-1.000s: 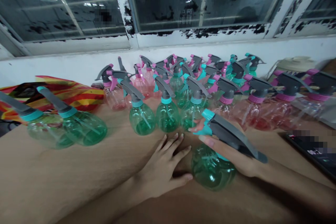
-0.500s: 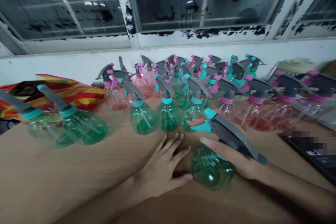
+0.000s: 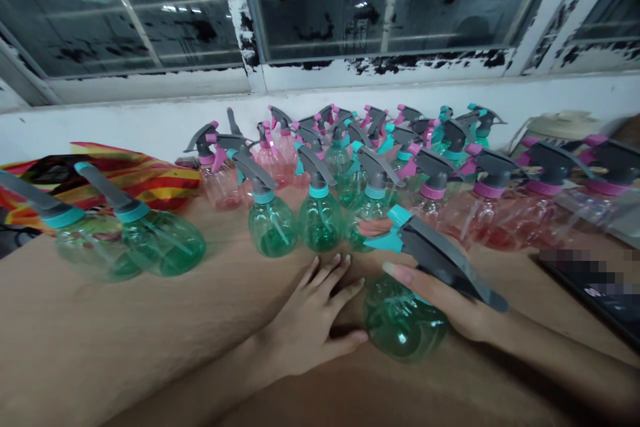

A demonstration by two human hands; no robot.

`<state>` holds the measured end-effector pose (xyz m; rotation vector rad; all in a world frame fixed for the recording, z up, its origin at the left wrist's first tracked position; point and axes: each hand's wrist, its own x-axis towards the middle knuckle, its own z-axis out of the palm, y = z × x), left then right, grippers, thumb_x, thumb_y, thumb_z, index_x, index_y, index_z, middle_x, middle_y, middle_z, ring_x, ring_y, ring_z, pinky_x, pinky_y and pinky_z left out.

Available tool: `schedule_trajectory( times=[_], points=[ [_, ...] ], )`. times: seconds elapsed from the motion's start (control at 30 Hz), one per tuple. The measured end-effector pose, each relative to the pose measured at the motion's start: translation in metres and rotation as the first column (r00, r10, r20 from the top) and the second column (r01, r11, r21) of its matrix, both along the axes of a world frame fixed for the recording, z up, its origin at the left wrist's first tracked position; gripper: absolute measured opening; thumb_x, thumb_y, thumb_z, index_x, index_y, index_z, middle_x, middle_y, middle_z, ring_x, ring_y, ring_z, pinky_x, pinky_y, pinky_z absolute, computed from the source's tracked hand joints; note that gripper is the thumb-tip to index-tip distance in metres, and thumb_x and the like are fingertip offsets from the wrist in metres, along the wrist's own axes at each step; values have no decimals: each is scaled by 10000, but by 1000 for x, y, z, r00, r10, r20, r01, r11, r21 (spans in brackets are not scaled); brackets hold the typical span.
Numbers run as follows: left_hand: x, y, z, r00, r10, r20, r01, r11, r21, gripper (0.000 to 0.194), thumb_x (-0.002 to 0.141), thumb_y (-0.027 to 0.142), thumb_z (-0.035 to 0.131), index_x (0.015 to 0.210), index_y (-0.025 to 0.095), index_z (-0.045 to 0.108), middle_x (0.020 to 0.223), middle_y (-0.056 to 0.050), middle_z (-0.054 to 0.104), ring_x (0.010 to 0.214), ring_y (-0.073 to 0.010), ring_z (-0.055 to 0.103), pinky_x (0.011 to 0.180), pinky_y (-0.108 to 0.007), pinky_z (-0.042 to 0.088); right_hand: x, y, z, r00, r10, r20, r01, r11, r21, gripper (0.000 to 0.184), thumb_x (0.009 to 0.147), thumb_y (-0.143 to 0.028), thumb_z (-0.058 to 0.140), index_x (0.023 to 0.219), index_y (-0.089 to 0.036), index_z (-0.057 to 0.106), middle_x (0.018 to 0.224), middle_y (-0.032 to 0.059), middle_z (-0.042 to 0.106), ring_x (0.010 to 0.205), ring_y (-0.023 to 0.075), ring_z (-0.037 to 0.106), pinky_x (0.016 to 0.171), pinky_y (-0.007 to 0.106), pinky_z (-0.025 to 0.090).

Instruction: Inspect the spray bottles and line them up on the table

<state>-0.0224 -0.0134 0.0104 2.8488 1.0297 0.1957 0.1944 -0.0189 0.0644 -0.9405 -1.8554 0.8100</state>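
Observation:
My right hand point(image 3: 440, 290) is wrapped round the neck of a green see-through spray bottle point(image 3: 405, 323) with a grey and turquoise spray head. Its thumb lies along the near side below the head, and other fingertips show beyond the turquoise trigger. The bottle is at the table's near side, with its nozzle pointing left. My left hand point(image 3: 313, 320) rests flat on the wooden table point(image 3: 200, 333), fingers spread, holding nothing. Its thumb tip is close beside the bottle; whether they touch I cannot tell. Just beyond the fingertips stands another green spray bottle point(image 3: 321, 223).
More green and pink spray bottles stand in rows toward the wall, including a pink one point(image 3: 483, 220). Two green bottles point(image 3: 165, 240) stand at the left before a red and yellow bag point(image 3: 135, 173). A dark phone point(image 3: 595, 293) lies at the right. Windows point(image 3: 320, 7) rise behind.
The right hand's fingertips beyond the trigger reach slightly farther out and more of them show. The held bottle and my left hand stay in place.

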Motion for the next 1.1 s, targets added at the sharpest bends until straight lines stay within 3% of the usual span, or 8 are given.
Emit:
schedule_trajectory(
  times=[0.27, 0.33, 0.43, 0.5, 0.7, 0.77, 0.93, 1.1],
  points=[
    [0, 0, -1, 1000, 3, -21, -3, 1000, 12, 661, 889, 589, 440, 1415, 203, 339, 1509, -113, 221, 1386, -296, 148, 1104, -517, 126, -1, 1, 4, 998, 7, -55, -3, 998, 64, 298, 822, -272, 605, 1119, -273, 589, 1094, 27, 655, 1060, 221, 599, 936, 371, 469],
    [0, 0, -2, 1000, 4, -29, -4, 1000, 13, 671, 885, 595, 443, 1417, 201, 336, 1507, -115, 228, 1387, -293, 141, 1104, -513, 128, 0, 1, 7, 999, 9, -42, -6, 998, 66, 224, 829, -261, 598, 1052, -276, 599, 1017, 19, 670, 964, 205, 630, 866, 358, 496],
    [0, 0, -2, 999, 8, -39, -8, 1000, 8, 669, 880, 590, 455, 1413, 200, 344, 1504, -109, 238, 1387, -293, 142, 1104, -509, 129, 1, 0, 9, 1000, 7, 0, -7, 999, 35, 100, 856, -308, 561, 937, -265, 601, 814, 0, 659, 677, 163, 624, 638, 319, 509],
    [0, 0, -1, 999, 6, -38, -5, 1000, 9, 664, 883, 585, 454, 1413, 201, 343, 1509, -105, 224, 1387, -292, 143, 1105, -509, 120, 2, -1, 9, 999, -4, 36, 4, 1000, 13, 121, 872, -355, 529, 890, -253, 592, 721, -10, 623, 581, 147, 582, 576, 311, 484],
    [0, 0, -1, 998, 3, -59, -3, 1000, -6, 669, 899, 597, 411, 1425, 196, 320, 1512, -117, 196, 1392, -285, 111, 1108, -506, 103, 3, 0, 9, 998, -8, 64, 10, 1000, -30, 163, 882, -386, 504, 831, -243, 564, 742, 8, 631, 837, 217, 635, 723, 356, 508],
    [0, 0, -1, 998, 3, -62, -3, 1000, -5, 670, 899, 600, 408, 1426, 197, 319, 1513, -121, 191, 1392, -284, 109, 1108, -506, 99, 2, 1, 10, 999, 6, 54, -5, 1000, -20, 115, 864, -348, 544, 911, -253, 588, 820, 3, 658, 859, 210, 640, 769, 359, 511],
    [-1, -1, -2, 999, 0, -37, 1, 1000, 12, 670, 899, 596, 413, 1427, 195, 315, 1518, -128, 163, 1392, -282, 106, 1108, -500, 106, -1, 2, 7, 999, 17, -48, -16, 1000, 21, 266, 820, -264, 614, 1084, -289, 594, 1115, 1, 652, 1061, 214, 596, 948, 372, 456],
    [0, 0, 0, 999, 3, -43, -3, 1000, 10, 665, 894, 583, 437, 1418, 188, 333, 1514, -131, 175, 1390, -288, 115, 1106, -505, 117, -2, 1, 6, 998, 15, -53, -12, 999, 46, 359, 817, -257, 616, 1167, -324, 575, 1188, 5, 626, 1135, 240, 558, 994, 432, 429]
  ],
)
